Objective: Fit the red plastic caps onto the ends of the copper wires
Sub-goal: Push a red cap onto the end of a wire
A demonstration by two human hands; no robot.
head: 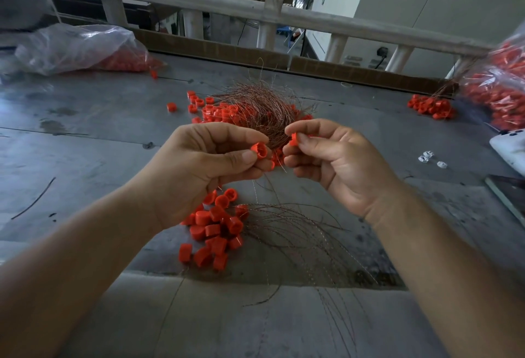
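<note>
Both hands are up at centre, just apart, over the grey counter [85, 136]. Left hand [204, 164] pinches a red cap [259, 149] btw thumb and forefinger, hollow side showing. Right hand [335, 164] pinches a second red cap [294, 137] at its fingertips, other fingers curled in. A thin wire end [280, 165] pokes down btw the two hands; can't tell which hand holds it.

At 12 o'clock from the hands, a tangled copper wire bundle [261, 107] lies on the counter, w/ loose red caps [218, 112] under it and spread to its 9 o'clock side. At 6 o'clock sits a near heap of red caps [216, 227], w/ thin copper wires [298, 232] fanning out of it toward 4–5 o'clock.

At 10 o'clock there's a clear plastic bag [74, 45] w/ red caps inside. At 2 o'clock is a second bag [500, 88], also full of red, w/ a small heap of caps [431, 106] at its 9 o'clock. At 3 o'clock are a few small white pieces [427, 157], then a white object [511, 150] cut off by the frame edge, and a dark flat thing [508, 195] just below it. A pale railing [199, 2] runs along the far side at 12 o'clock.
</note>
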